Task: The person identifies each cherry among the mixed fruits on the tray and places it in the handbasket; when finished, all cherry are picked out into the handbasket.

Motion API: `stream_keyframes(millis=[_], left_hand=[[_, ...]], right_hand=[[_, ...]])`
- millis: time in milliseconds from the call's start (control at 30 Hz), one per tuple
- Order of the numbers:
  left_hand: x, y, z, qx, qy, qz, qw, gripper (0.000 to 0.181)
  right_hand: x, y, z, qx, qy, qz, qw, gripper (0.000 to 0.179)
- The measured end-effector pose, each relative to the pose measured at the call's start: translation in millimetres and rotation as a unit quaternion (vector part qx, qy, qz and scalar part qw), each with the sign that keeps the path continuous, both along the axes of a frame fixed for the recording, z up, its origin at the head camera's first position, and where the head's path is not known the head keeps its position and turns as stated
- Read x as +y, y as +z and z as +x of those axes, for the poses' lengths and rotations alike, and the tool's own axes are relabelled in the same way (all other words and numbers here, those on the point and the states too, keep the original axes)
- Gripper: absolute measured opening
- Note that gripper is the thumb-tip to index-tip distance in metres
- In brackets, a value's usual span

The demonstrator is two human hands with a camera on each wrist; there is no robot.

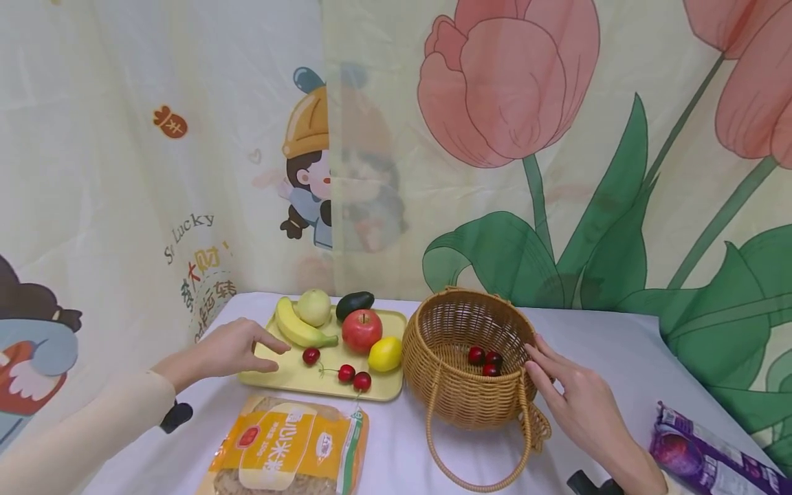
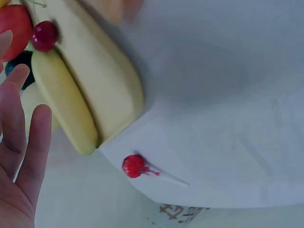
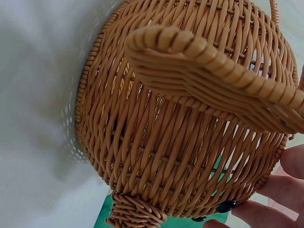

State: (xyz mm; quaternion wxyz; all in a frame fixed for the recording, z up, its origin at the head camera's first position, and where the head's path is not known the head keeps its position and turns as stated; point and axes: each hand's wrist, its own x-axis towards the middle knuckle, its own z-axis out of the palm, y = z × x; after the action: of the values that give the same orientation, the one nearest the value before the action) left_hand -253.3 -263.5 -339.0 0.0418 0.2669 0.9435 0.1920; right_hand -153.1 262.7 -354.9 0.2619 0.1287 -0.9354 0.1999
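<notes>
My left hand [image 1: 238,349] hovers over the left end of a yellow tray [image 1: 260,380], fingers apart, holding nothing. A red cherry [image 1: 311,355] lies near its fingertips; two more cherries [image 1: 361,381] lie on the tray's front part. Around them on the tray are a banana [image 1: 297,326], a pale green round fruit [image 1: 314,307], an avocado [image 1: 355,304], a red apple [image 1: 361,331] and a lemon [image 1: 386,354]. My right hand [image 1: 575,399] grips the right rim of a wicker basket [image 1: 464,395]. Inside the basket sit three dark red cherries [image 1: 476,355].
An orange food packet [image 1: 284,443] lies in front of the tray. The basket's handle [image 1: 482,487] hangs down at its front. To the right lies a purple package [image 1: 711,454]. In the left wrist view, a small red ball with a white stick [image 2: 134,166] lies near the cloth's edge.
</notes>
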Motion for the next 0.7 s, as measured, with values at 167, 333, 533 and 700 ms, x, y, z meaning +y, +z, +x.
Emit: stream_keyframes(millis=[167, 333, 533, 700], left_hand=[[0.6, -10.6, 3.0, 0.014, -0.002, 0.013, 0.9998, 0.032], [12.4, -14.6, -6.4, 0.033, 0.005, 0.001, 0.9994, 0.031], [28.2, -16.9, -16.7, 0.047, 0.022, -0.032, 0.9981, 0.031], [37.3, -21.8, -19.2, 0.038, 0.028, -0.052, 0.9975, 0.034]], right_hand=[[2.1, 0.8, 1.6, -0.003, -0.005, -0.002, 1.0, 0.038], [2.3, 0.1, 0.7, 0.01, 0.001, 0.0, 0.9999, 0.037], [1.0, -1.4, -0.7, 0.019, 0.005, -0.001, 0.9998, 0.036], [0.2, -1.3, 0.0, 0.011, 0.003, -0.002, 0.9999, 0.036]])
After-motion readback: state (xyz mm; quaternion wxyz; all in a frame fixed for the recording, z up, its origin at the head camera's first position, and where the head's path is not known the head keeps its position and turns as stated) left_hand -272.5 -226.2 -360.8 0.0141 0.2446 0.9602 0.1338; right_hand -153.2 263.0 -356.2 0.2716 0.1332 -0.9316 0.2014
